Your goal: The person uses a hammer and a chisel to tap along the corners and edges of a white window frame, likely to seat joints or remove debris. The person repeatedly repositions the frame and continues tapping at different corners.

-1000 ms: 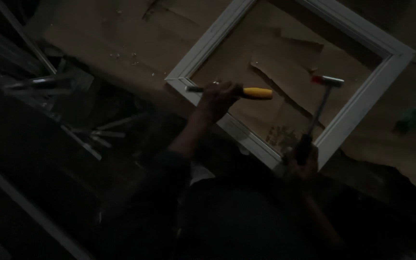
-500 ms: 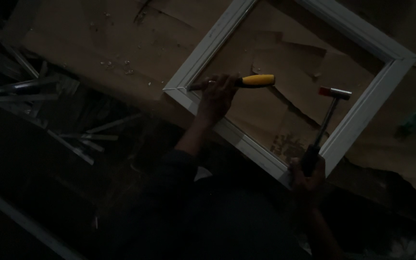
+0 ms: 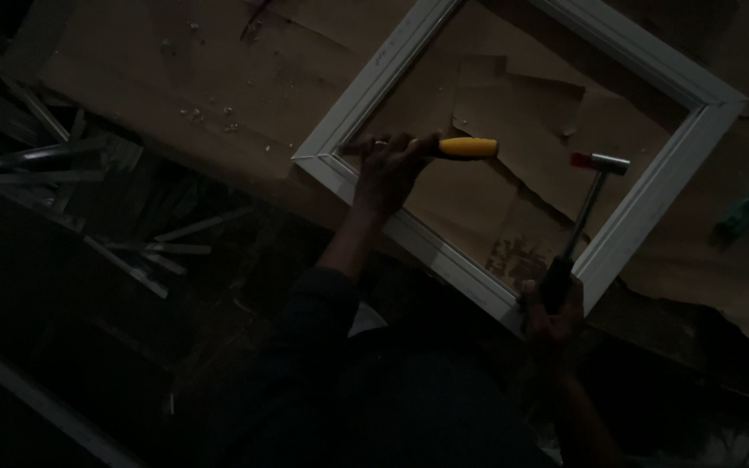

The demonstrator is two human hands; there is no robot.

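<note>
Since a second ago my hammer (image 3: 598, 189) has lifted.
My left hand (image 3: 389, 169) grips the yellow-handled chisel (image 3: 444, 147) at the white frame (image 3: 652, 217); my right hand (image 3: 552, 303) clasps the hammer's handle.

White frame (image 3: 652, 78) on papered bench (image 3: 175, 69)

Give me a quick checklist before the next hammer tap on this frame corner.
1. Left hand grips the yellow-handled chisel: ok.
2. Chisel tip seated at the left corner of the white rectangular picture frame: cannot tell, too dark.
3. Right hand holds the small metal-headed hammer by its dark handle: ok.
4. Hammer head clear of the chisel: ok, apart.
5. Frame flat on the brown paper sheet: ok.
</note>
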